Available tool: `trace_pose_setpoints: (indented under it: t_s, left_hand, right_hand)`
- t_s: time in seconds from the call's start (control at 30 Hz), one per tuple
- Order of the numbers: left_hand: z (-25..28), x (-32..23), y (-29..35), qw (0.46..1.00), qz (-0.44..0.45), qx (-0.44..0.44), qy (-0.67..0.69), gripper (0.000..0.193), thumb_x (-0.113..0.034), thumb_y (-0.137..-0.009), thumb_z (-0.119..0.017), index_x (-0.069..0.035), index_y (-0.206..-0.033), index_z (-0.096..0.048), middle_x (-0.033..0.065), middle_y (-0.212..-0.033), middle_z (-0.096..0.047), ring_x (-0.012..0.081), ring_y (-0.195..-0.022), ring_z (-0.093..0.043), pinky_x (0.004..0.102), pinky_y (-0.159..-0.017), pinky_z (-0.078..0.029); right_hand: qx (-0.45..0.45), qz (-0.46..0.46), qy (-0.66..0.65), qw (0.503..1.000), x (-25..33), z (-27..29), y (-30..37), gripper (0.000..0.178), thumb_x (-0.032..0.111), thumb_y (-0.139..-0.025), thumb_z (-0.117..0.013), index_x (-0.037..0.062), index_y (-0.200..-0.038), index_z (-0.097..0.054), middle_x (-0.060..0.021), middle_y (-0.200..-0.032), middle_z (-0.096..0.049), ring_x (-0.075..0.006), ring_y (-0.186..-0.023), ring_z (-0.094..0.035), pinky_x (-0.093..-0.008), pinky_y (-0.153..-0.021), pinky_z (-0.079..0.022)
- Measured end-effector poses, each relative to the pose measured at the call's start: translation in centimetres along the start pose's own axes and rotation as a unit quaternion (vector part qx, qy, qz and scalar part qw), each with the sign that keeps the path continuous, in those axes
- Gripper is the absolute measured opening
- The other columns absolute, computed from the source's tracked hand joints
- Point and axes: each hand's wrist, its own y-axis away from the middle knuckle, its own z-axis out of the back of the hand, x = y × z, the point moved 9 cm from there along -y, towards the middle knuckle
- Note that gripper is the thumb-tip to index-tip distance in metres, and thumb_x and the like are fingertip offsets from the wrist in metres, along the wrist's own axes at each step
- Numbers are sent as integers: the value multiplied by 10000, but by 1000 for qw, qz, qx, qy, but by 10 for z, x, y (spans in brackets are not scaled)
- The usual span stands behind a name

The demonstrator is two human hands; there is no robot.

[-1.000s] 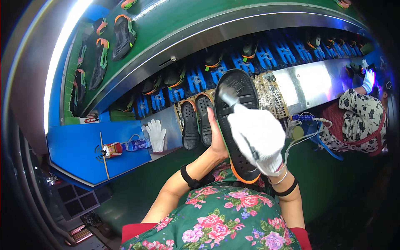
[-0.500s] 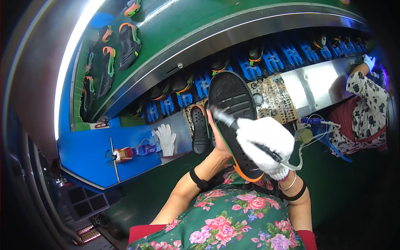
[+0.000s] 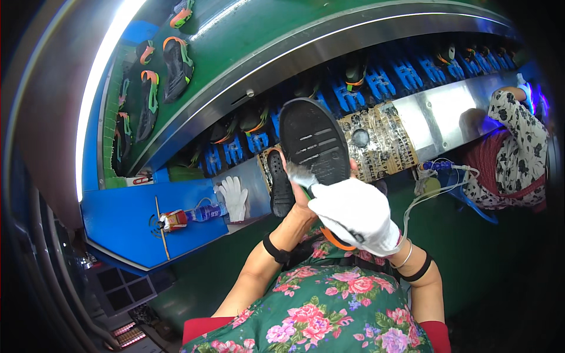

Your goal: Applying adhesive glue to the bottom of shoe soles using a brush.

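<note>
My bare left hand (image 3: 301,202) grips a large black shoe sole (image 3: 315,132) from beneath and along its left side, with fingertips showing at its right edge. An orange rim shows at the sole's heel end. In a white knit glove, my right hand (image 3: 358,215) closes round a brush (image 3: 301,175) fed by a thin pale tube. The bristles lie at the sole's left edge, close to my left hand, and look blurred. The glove hides the heel part. Just left of my left hand, a second black sole (image 3: 281,187) with small holes rests on the bench.
A white glove (image 3: 234,199) lies on the metal ledge, beside a blue bottle (image 3: 206,212) on a blue panel (image 3: 126,206). Blue racks (image 3: 379,83) carrying shoes line the far side under a steel rail (image 3: 282,70). A co-worker's patterned sleeve (image 3: 518,123) is at right.
The held sole has shifted left and turned slightly. My gloved right hand has moved left and down, bringing the brush lower along the sole's left edge.
</note>
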Motion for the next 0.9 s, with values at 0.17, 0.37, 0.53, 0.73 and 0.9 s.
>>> trace_pose_setpoints:
  t_s: [0.17, 0.37, 0.53, 0.73, 0.9]
  left_hand:
    - [-13, -18, 0, 998, -38, -40, -22, 1225, -1016, -771, -238, -3, -1399, -522, 262, -1206, -663, 383, -1032, -694, 520, -901, -581]
    - [-11, -18, 5, 999, -12, -38, -14, 1205, -1008, -777, -287, -15, -1430, -486, 285, -1231, -618, 422, -925, -697, 567, -779, -595]
    - [-20, -29, -2, 995, -57, -75, -46, 1204, -1020, -766, -249, -37, -1413, -505, 279, -1188, -636, 389, -890, -703, 526, -753, -602]
    - [-21, -41, -4, 994, -69, -66, -49, 1181, -1006, -782, -254, -37, -1405, -514, 286, -1134, -647, 403, -861, -700, 526, -722, -584]
    - [-30, -51, -10, 989, -100, -49, -92, 1152, -983, -817, -231, -30, -1399, -515, 288, -1122, -651, 415, -851, -696, 527, -728, -582]
  right_hand:
    - [-85, -26, -18, 996, -9, 28, -5, 304, 3, -793, -789, 62, -1091, -780, -144, -1093, -765, -301, -939, -734, -387, -800, -572]
    - [-47, 37, -37, 998, 11, 7, 4, 349, 4, -786, -792, 85, -1125, -782, -122, -1076, -768, -277, -938, -744, -367, -791, -584]
    - [-66, -5, -15, 998, 0, 14, 10, 339, 24, -781, -799, 74, -1116, -777, -122, -1069, -764, -287, -927, -739, -373, -780, -588]
    - [-96, -17, -86, 992, -1, 23, 6, 278, 27, -784, -814, 44, -1060, -788, -98, -980, -773, -268, -823, -724, -355, -736, -576]
    - [-33, 51, 31, 998, 12, -2, 20, 405, 37, -790, -794, 51, -1191, -738, -125, -1144, -743, -279, -985, -715, -372, -774, -572]
